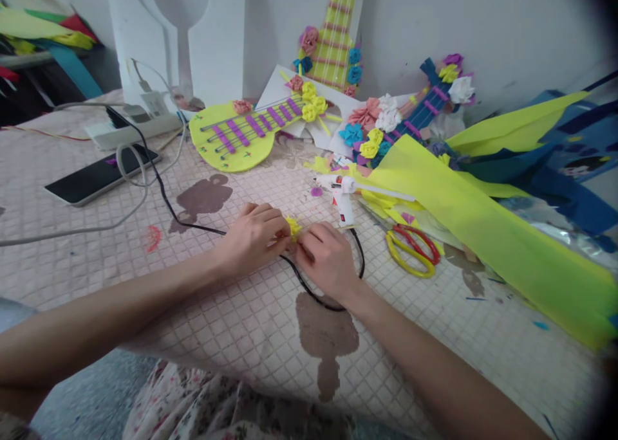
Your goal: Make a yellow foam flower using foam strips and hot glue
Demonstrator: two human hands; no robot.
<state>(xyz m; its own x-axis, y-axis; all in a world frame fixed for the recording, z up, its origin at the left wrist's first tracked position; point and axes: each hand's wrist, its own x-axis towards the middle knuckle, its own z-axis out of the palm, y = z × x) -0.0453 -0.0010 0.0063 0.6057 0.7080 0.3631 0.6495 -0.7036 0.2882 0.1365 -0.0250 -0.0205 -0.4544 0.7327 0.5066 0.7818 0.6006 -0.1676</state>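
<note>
We hold a small yellow piece (293, 225) between the fingertips of our left hand (255, 237) and right hand (327, 256). Beyond them sits a white glue gun (343, 207), scissors (396, 230) to its right; a yellow model guitar (253, 159) shows farther back, left.

A checked tablecloth (241, 327) carries a phone (96, 177), a white power strip (132, 131), a glue gun (343, 203) and scissors (394, 231).

Small piece (293, 225) was yellow; glue gun (343, 203) white, cord (179, 222) black, scissor handles (390, 248) red and yellow, tablecloth (232, 318) pale, crisscrossed.
</note>
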